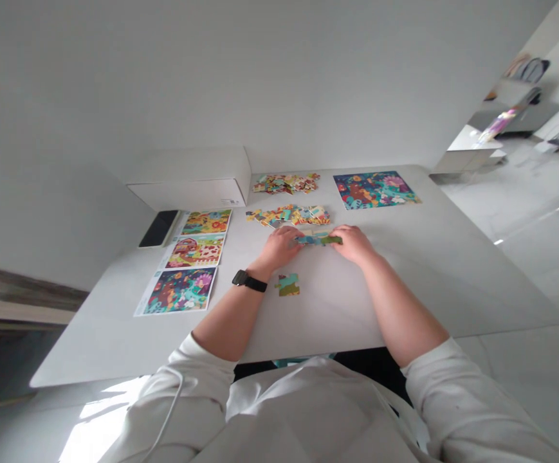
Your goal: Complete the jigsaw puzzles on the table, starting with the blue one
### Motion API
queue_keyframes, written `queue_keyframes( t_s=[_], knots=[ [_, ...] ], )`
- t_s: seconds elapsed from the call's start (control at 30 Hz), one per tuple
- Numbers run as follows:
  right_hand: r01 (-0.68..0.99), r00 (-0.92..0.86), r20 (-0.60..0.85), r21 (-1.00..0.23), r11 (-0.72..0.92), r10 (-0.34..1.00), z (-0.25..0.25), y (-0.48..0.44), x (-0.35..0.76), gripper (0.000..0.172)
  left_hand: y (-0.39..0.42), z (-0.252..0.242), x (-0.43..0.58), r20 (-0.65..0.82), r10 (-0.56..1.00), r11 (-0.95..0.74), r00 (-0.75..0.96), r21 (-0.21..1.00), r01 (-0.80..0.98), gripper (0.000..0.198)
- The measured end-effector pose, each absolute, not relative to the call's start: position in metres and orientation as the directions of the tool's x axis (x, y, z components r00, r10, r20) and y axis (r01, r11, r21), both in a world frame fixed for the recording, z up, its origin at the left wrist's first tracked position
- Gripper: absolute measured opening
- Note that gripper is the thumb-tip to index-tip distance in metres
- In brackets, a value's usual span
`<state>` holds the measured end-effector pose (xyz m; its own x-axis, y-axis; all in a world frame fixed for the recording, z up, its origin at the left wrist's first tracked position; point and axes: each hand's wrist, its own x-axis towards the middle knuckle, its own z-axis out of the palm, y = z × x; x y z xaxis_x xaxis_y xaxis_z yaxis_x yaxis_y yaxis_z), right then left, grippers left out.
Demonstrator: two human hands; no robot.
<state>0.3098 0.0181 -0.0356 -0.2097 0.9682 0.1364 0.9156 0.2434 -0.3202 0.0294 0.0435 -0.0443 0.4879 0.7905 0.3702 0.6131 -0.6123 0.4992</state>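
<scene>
My left hand (279,247) and my right hand (351,244) rest on the white table (337,302), pinching opposite ends of a short strip of joined jigsaw pieces (318,240). A loose green and teal jigsaw piece (287,284) lies nearer me, just below my left hand. Right above my hands sits a spread of colourful jigsaw pieces (289,215), and a second heap (285,183) lies beyond it. Farther right lies an assembled jigsaw picture (374,190). A black watch (249,280) circles my left wrist.
Three printed picture sheets (195,260) lie in a column left of my hands. Beyond them are a black phone (158,228) and a white box (190,179) against the wall. A white cable hangs down my left sleeve (183,392).
</scene>
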Motion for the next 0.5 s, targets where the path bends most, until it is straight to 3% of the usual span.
queue_keyframes(
  t_s=[0.5],
  knots=[
    [0.933,-0.171,0.125,-0.299,0.202,0.977,-0.0333,0.0131,0.3041,0.028,0.0382,-0.0555,0.0395,0.333,0.812,-0.584,0.480,0.443,0.681,0.030]
  ],
)
